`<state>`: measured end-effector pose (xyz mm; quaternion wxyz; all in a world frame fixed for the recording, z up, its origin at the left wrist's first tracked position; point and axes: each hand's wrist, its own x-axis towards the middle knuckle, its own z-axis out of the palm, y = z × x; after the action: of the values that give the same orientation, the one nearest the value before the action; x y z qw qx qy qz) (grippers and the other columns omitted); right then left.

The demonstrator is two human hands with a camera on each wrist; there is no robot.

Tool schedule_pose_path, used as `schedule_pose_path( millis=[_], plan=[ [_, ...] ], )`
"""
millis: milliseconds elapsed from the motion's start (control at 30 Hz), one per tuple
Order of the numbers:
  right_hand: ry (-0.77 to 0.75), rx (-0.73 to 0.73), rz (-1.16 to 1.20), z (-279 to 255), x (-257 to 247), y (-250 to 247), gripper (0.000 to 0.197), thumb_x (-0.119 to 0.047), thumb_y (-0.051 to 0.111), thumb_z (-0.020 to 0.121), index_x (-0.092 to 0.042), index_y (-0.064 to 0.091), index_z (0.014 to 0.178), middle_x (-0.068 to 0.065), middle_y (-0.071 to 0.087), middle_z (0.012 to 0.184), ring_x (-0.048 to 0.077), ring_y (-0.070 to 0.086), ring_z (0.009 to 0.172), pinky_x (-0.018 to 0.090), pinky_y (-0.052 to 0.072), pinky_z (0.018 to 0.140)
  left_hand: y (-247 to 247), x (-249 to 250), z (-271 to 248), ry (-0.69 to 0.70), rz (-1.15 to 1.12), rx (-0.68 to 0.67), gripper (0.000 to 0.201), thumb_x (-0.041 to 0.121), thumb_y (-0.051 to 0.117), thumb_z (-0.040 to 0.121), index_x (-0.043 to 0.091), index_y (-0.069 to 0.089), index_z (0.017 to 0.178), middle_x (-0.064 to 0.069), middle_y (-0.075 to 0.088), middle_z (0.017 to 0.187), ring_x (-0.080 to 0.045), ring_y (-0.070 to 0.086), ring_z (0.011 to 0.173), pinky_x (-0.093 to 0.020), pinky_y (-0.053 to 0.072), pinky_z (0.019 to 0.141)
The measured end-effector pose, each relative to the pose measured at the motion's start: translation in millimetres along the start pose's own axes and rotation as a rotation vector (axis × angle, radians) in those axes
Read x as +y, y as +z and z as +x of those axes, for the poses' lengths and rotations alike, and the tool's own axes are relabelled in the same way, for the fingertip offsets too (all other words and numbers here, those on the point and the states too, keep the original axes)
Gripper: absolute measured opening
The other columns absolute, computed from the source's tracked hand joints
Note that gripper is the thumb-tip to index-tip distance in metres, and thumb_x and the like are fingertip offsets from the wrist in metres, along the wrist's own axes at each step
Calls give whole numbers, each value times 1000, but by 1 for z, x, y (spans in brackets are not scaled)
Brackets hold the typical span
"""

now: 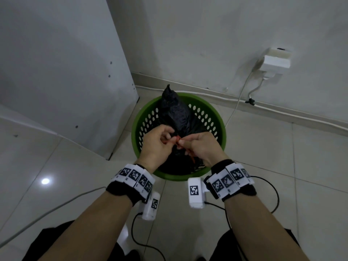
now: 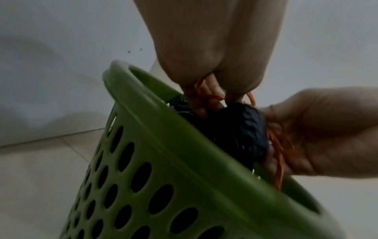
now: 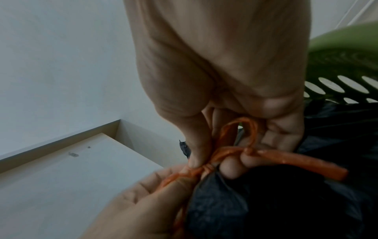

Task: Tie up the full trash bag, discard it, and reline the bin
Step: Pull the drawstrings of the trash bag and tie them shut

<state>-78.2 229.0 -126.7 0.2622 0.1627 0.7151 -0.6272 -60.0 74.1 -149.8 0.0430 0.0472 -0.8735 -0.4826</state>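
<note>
Both hands (image 1: 156, 146) (image 1: 202, 147) pinching orange drawstring (image 3: 225, 155), knot half-hidden behind fingers (image 3: 196, 145)

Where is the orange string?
In the head view, the orange string sits mid-picture, pinched between both hands on the black bag, over the green bin.

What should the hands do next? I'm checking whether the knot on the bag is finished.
Probably pull the two ends apart to snug the knot. The left hand and right hand both pinch the orange drawstring at the neck of the black trash bag, and a loop in the right wrist view is open, so the tie looks loose. The bag sits inside the green bin.
</note>
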Motion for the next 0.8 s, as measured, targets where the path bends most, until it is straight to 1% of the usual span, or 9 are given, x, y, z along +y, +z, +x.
schedule_pose_path(
  millis=[33, 67, 167, 300, 467, 600, 667, 733, 800],
  plan=[
    [25, -22, -24, 1, -1, -1, 7, -6, 70, 89, -3, 76, 88, 2, 74, 68, 9, 53, 51, 22, 46, 54, -1, -1, 2, -109, -22, -21, 8, 17, 79, 81, 15, 71, 81, 6, 66, 69, 3, 58, 58, -12, 46, 60],
    [55, -42, -37, 2, 0, -3, 9, -6, 68, 91, -2, 76, 91, 3, 74, 71, 8, 53, 51, 21, 45, 53, -2, -3, 3, -206, -42, -58, 18, 25, 80, 81, 12, 72, 71, 4, 66, 63, 1, 57, 51, -15, 47, 56],
    [146, -77, -8, 7, 1, -3, 13, -7, 63, 94, -2, 75, 94, 5, 75, 75, 10, 53, 55, 23, 44, 58, -3, -3, 1, -366, -175, -166, 31, 33, 78, 82, 8, 74, 65, 1, 64, 51, -10, 55, 43, -20, 47, 48],
    [215, -95, 8, 10, 0, -5, 13, -8, 63, 92, -9, 75, 88, 3, 77, 75, 11, 53, 60, 29, 45, 70, 4, 0, -6, -420, -323, -100, 18, 22, 78, 84, 7, 77, 74, 3, 65, 53, -5, 53, 46, -21, 47, 53],
    [242, -131, -54, 9, -5, -7, 18, -5, 68, 83, 1, 77, 97, 8, 77, 80, 9, 53, 52, 20, 43, 56, 3, 2, -12, -465, -413, -108, 6, 13, 79, 81, 14, 78, 76, 1, 75, 71, -9, 67, 68, -25, 57, 73],
    [175, -78, -87, 7, 0, 3, 17, 4, 73, 75, 11, 75, 91, 26, 74, 87, 24, 54, 64, 30, 45, 63, 0, 3, -11, -510, -418, -159, 18, 2, 74, 83, 18, 75, 76, 6, 75, 68, -8, 68, 67, -19, 59, 69],
    [121, -44, -107, 4, 2, 6, 16, 6, 73, 74, 12, 74, 89, 32, 71, 92, 21, 52, 59, 26, 43, 56, 0, 3, -11, -525, -433, -143, 19, -2, 73, 83, 16, 75, 77, 4, 75, 70, -8, 68, 67, -18, 58, 70],
    [64, -16, -125, 2, 6, 8, 12, 7, 72, 73, 9, 76, 85, 26, 73, 80, 9, 50, 45, 18, 39, 44, 1, 3, -11, -518, -426, -120, 23, -7, 72, 81, 16, 76, 81, -2, 75, 78, -12, 68, 74, -21, 57, 77],
    [9, 7, -148, 2, 9, 9, 8, 4, 71, 74, 3, 78, 78, 10, 71, 64, 4, 53, 42, 17, 42, 44, 2, 3, -9, -521, -418, -115, 29, -12, 68, 80, 16, 75, 83, -5, 74, 81, -14, 67, 76, -22, 56, 79]
  ],
)
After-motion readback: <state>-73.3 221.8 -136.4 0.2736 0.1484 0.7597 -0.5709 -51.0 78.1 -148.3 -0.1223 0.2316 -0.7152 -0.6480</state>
